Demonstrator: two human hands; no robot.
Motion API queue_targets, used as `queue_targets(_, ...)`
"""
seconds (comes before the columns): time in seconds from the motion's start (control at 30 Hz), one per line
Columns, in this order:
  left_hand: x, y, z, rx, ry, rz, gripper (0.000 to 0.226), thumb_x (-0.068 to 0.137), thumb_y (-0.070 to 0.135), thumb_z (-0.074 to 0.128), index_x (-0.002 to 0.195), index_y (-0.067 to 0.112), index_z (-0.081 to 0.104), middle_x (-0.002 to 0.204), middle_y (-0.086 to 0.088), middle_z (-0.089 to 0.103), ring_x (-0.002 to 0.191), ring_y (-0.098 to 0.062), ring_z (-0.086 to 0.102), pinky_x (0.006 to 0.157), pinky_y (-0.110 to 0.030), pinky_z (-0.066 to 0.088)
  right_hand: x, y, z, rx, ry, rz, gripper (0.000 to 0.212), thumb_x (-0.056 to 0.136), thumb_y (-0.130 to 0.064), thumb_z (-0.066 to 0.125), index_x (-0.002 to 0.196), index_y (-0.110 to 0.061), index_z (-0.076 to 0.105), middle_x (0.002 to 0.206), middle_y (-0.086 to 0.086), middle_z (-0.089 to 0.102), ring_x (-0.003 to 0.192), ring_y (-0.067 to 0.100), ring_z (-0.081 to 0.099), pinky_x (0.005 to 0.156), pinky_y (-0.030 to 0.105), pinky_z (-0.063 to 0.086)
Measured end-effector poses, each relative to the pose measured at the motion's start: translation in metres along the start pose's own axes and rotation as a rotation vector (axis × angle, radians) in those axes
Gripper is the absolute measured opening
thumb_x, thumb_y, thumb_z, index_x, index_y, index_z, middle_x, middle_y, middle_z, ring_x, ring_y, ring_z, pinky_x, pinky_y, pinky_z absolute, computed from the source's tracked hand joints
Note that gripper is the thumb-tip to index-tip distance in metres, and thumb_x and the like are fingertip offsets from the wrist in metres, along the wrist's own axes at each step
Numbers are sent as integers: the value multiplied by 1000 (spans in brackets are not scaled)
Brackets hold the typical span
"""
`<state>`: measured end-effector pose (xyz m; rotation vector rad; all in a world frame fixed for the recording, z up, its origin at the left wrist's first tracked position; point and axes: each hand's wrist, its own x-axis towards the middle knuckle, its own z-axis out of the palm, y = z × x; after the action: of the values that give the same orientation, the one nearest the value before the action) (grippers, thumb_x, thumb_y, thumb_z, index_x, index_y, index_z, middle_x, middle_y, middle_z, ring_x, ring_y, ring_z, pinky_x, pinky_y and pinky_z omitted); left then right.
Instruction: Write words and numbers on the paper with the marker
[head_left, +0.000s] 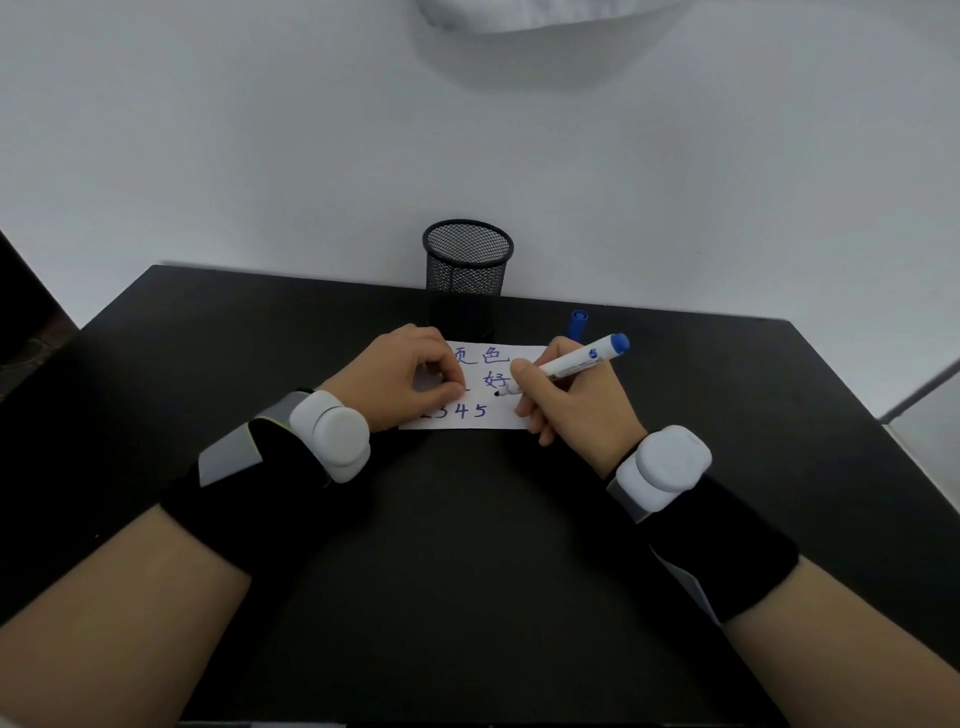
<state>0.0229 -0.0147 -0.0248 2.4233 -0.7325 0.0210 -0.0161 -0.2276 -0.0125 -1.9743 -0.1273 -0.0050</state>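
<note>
One black surface (467, 545) fills the lower half of the view, its far edge meeting a pale wall.

Both forearms reach in from the near corners, each in a black sleeve with a white puck-like device at the wrist.

The left hand (400, 379) rests on the left end of the paper (470, 420). Its fingers (451, 385) are curled under, tips pressing down on the sheet and closed around nothing.

The right hand (571, 410) sits on the paper's right end. Its fingers (522, 375) are wrapped tight around the marker (576, 364), thumb on top of the barrel.

The paper, a small white rectangle, lies flat near the far middle of the surface. It carries blue characters in two upper rows and the digits 3 4 5 below; whatever comes before them is hidden by the left hand.

A black mesh pen cup (467, 270) stands upright just behind the paper.

The marker slants up to the right, blue end highest, its dark tip touching the sheet in the middle row.

A blue cap (577, 326) lies behind the right hand.
</note>
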Motion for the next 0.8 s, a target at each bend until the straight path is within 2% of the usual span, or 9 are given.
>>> queue_targets(0.2, 0, -2, 0, -16, -3, -2, 6, 83, 28, 69, 89, 28, 67, 98, 9, 61, 98, -9, 54, 87, -24, 45, -1, 2, -5, -55, 17, 2, 23, 93, -23, 62, 79, -7, 53, 60, 1, 64, 45, 0, 57, 50, 12, 46)
queue_targets(0.3, 0, -2, 1, -17, 12, 3, 6, 83, 27, 69, 89, 25, 69, 97, 9, 62, 97, -9, 54, 86, -20, 43, 0, 3, -4, -68, 16, 1, 23, 92, -24, 63, 78, -9, 53, 60, 0, 64, 46, 0, 57, 52, 13, 45)
queue_targets(0.53, 0, -3, 1, -19, 12, 6, 5, 83, 27, 69, 88, 26, 69, 96, 10, 62, 96, -9, 53, 86, -20, 43, 0, 4, -2, -86, 21, -5, 25, 92, -26, 64, 81, -6, 55, 63, 3, 66, 46, -1, 58, 51, 9, 45)
queue_targets(0.8, 0, -3, 0, -18, 2, 3, 6, 83, 27, 69, 89, 28, 68, 97, 11, 61, 96, -8, 53, 85, -19, 42, 1, 5, -3, -106, -9, -13, 24, 90, -19, 65, 80, 1, 57, 53, -4, 63, 47, 2, 59, 55, 11, 48)
